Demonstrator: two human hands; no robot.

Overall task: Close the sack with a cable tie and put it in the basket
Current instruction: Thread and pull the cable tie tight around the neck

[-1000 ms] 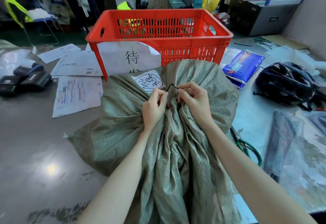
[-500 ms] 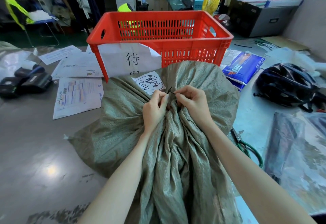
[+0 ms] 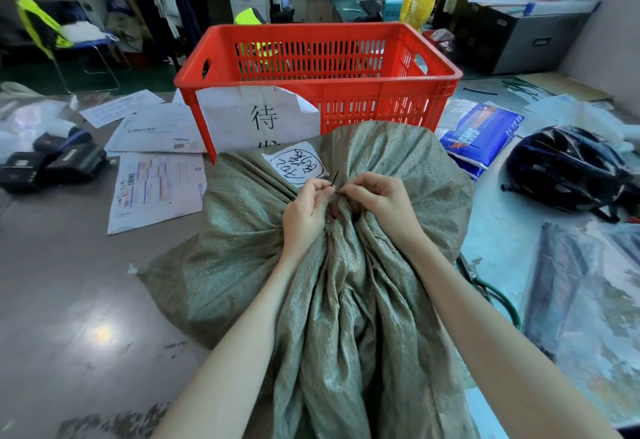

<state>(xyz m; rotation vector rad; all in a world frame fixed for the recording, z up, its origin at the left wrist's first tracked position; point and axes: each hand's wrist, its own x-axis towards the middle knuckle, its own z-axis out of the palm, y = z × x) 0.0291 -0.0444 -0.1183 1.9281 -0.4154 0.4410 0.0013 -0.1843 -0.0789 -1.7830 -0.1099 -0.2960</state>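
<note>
A full grey-green woven sack [image 3: 398,175] lies on the table, its neck gathered toward me and a white handwritten label [image 3: 296,165] on top. A thin black cable tie [image 3: 335,178] sticks up from the gathered neck. My left hand [image 3: 306,212] pinches the tie at the bunched fabric. My right hand [image 3: 377,201] pinches the tie's other end right beside it. Most of the tie is hidden by my fingers and the folds. The red slatted plastic basket [image 3: 363,99] stands just behind the sack with a paper sign taped to its front.
Shipping papers [image 3: 156,186] and black handheld devices [image 3: 52,165] lie to the left. A black helmet [image 3: 568,168] and a blue packet [image 3: 481,130] sit to the right. Green-handled scissors [image 3: 491,289] lie by my right forearm. A yellow fan [image 3: 417,0] stands behind the basket.
The open loop of the tie above my fingers has shrunk to a short straight tail. Both hands stayed pinched at the sack's neck and dropped slightly.
</note>
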